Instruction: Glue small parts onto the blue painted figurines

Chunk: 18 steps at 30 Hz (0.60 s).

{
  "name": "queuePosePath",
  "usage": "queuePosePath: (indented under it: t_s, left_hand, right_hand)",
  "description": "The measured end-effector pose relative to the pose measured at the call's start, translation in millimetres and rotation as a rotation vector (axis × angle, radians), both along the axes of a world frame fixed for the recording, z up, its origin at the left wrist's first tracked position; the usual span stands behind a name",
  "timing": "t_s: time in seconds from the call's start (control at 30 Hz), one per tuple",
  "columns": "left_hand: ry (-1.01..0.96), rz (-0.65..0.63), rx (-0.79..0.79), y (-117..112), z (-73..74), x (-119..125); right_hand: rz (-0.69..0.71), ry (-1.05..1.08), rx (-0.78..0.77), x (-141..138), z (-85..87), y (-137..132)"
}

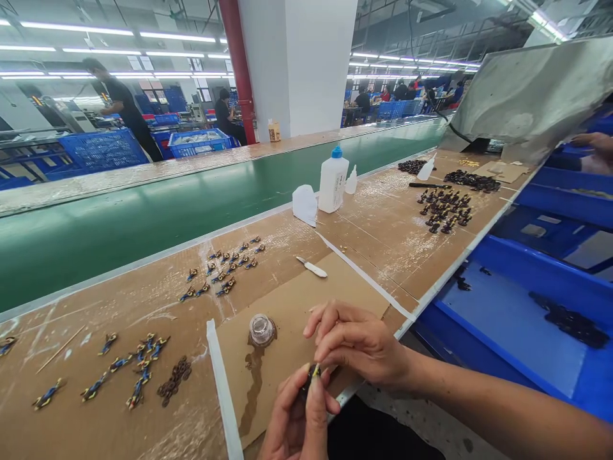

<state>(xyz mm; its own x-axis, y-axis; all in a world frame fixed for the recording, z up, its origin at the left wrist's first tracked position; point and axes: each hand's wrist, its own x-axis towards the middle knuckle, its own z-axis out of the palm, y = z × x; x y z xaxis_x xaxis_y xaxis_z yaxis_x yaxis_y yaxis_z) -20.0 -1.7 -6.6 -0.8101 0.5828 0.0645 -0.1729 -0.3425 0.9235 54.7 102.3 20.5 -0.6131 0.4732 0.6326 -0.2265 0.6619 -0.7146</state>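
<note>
The small dark piece with a yellow tip (313, 370) is up in your hands, just above the near edge of the worktop (368, 223). Your left hand (299, 415) pinches it between the thumb and the other fingers, and much of it is hidden there. Your right hand (359, 348) comes over from above, its fingertips close together at the yellow end; I cannot tell whether they grip it or only touch it.

For this close handling, a light, firm left pinch looks best, since a part so small could easily twist or slip. Let the right fingers work squarely on the tip, without pushing sideways. Holding it over the cardboard sheet (287, 313) would be safer, as a drop here could miss the edge.

On that sheet sits a round clear dish (262, 329) with a brown wet stain (253, 390) running from it (mind your sleeve and wrist there). The white-handled knife (313, 267) lies beyond. To the left are small blue-and-yellow figures (119, 363) and a heap of brown bits (175, 381); farther off stand a blue-capped bottle (332, 185) and, past it, more dark-and-yellow pieces (449, 211).
</note>
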Motion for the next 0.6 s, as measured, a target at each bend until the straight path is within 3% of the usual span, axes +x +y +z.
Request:
queuePosePath:
  t_s: [0.2, 0.4, 0.6]
  left_hand:
    - [-0.014, 0.022, -0.019, 0, 0.7, 1]
    - [0.005, 0.036, -0.021, 0, -4.3, 2]
    - [0.132, -0.014, 0.008, -2, -9.3, -2]
  right_hand:
    - [0.009, 0.005, 0.021, 0, -1.3, -1]
    - [0.05, 0.086, -0.063, 0, -12.2, -4]
    - [0.2, 0.028, -0.346, 4, -6.6, 3]
